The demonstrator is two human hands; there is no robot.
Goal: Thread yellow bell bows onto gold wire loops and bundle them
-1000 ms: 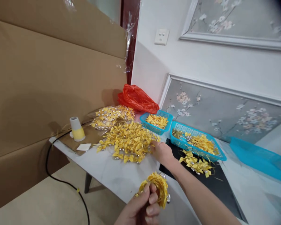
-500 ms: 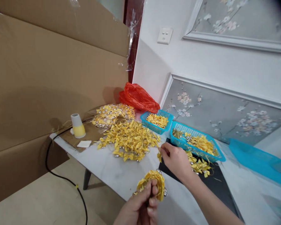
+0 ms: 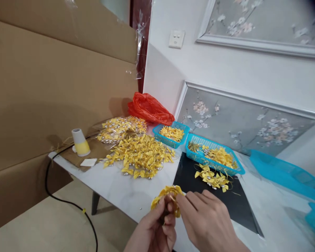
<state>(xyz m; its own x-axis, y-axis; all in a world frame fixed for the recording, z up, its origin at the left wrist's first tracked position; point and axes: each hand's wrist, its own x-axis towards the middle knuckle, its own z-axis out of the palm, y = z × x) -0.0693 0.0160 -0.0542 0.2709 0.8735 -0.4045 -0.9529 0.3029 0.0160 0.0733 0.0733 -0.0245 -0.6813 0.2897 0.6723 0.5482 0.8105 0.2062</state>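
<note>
My left hand (image 3: 157,224) is closed around a round bunch of yellow ribbon bows (image 3: 161,197) near the table's front edge. Against the right side of that bunch, my right hand (image 3: 207,217) is closed, its fingertips pressed together; whatever they pinch is hidden behind the fingers. Beyond the hands, a small group of yellow bows with silver beads (image 3: 212,178) lies on a black sheet (image 3: 236,199). A large heap of yellow bows (image 3: 140,154) spreads over the white table (image 3: 115,185) to the left.
Two blue baskets, a small one (image 3: 170,142) and a longer one (image 3: 238,170), hold yellow pieces by the wall. A red plastic bag (image 3: 149,108), a bagged pile of bows (image 3: 120,127), a thread cone (image 3: 81,142) and a white pad (image 3: 88,162) stand farther back. A black cable (image 3: 65,199) hangs at left.
My right hand has come back from beside the heap, toward me, and now meets the bunch in my left hand. The bows on the black sheet are fully uncovered. The view has shifted slightly.
</note>
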